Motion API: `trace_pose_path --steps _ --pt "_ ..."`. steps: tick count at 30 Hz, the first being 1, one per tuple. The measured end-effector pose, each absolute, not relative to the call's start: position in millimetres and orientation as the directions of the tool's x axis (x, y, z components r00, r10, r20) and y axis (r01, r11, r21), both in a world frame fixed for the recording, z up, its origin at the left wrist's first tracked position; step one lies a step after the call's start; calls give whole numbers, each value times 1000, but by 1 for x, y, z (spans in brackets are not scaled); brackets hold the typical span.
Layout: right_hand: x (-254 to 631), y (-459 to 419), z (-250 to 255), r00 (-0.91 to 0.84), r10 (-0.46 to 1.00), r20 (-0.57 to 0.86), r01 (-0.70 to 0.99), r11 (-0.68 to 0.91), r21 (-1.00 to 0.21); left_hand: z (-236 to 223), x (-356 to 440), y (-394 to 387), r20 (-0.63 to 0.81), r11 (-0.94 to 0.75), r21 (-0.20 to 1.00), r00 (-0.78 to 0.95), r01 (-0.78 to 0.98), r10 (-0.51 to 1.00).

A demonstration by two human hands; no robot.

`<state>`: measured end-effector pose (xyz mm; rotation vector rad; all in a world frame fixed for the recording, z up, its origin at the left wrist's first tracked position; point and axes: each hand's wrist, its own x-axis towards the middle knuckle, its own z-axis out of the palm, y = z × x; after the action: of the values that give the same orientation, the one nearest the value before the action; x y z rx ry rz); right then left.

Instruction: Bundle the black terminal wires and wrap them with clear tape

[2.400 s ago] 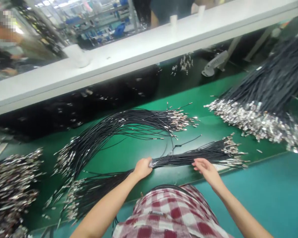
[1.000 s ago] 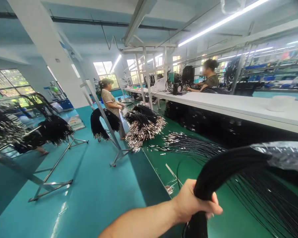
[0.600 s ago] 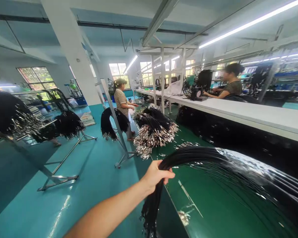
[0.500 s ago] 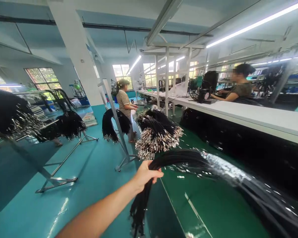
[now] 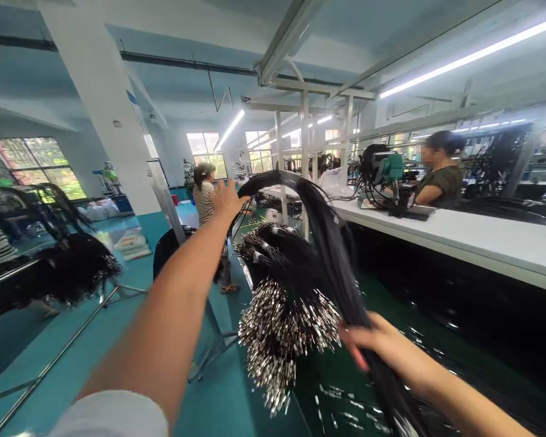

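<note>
A long bundle of black cables (image 5: 330, 243) arches in front of me, its top bend level with my left hand. My left hand (image 5: 227, 199) is raised at the arm's reach and closed on the far end of the bundle; part of its grip is hidden behind the hand. Lower down on the right, my right hand (image 5: 368, 343) wraps round the hanging length, slightly blurred. Behind and below the arch hangs a thick heap of black cables (image 5: 295, 261) with many shiny metal ends pointing down.
A white worktable (image 5: 464, 233) runs along the right, with a green machine (image 5: 391, 167) and a seated person (image 5: 441, 161) behind it. Another person (image 5: 204, 197) in a striped shirt stands ahead. Cable-laden racks (image 5: 73, 261) stand at left, near a pillar (image 5: 95, 109).
My left hand has risen and moved forward with the bundle, lifting it into a higher arch. My right hand has come into view, holding the bundle. The view has moved closer to the hanging heap.
</note>
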<state>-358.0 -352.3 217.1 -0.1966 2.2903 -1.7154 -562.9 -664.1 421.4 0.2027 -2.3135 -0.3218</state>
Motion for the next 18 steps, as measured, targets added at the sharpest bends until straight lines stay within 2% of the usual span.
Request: trace_pose_path --steps 2,4,6,8,10,12,15,17,18 --pt "-422 -396 231 -962 -266 -57 -1 211 -977 396 -593 -641 578 891 438 -723 -118 -379" --pt "-466 -427 223 -994 -108 14 -52 357 -933 332 -598 -616 369 860 510 -901 -11 -230" --pt "-482 -440 195 -996 -6 89 -75 593 -801 251 -589 -600 253 861 509 -957 7 -142" --pt "-471 -434 157 -986 -102 135 -168 671 -722 181 -577 -594 145 909 417 -988 20 -45" --pt "-443 -412 121 -966 -199 164 -252 601 -758 142 -568 -597 173 944 326 -985 41 -17" --pt "-405 -383 93 -970 -200 137 -222 508 -832 134 -562 -602 195 959 281 -981 33 -23" --pt "-339 -337 59 -995 -100 7 -44 378 -925 147 -545 -597 297 962 269 -954 40 -43" --pt "-290 -309 31 -993 12 -116 114 308 -945 145 -517 -579 449 933 302 -893 195 42" --pt "-263 -297 14 -979 95 -181 200 272 -941 136 -496 -567 472 881 334 -869 334 150"
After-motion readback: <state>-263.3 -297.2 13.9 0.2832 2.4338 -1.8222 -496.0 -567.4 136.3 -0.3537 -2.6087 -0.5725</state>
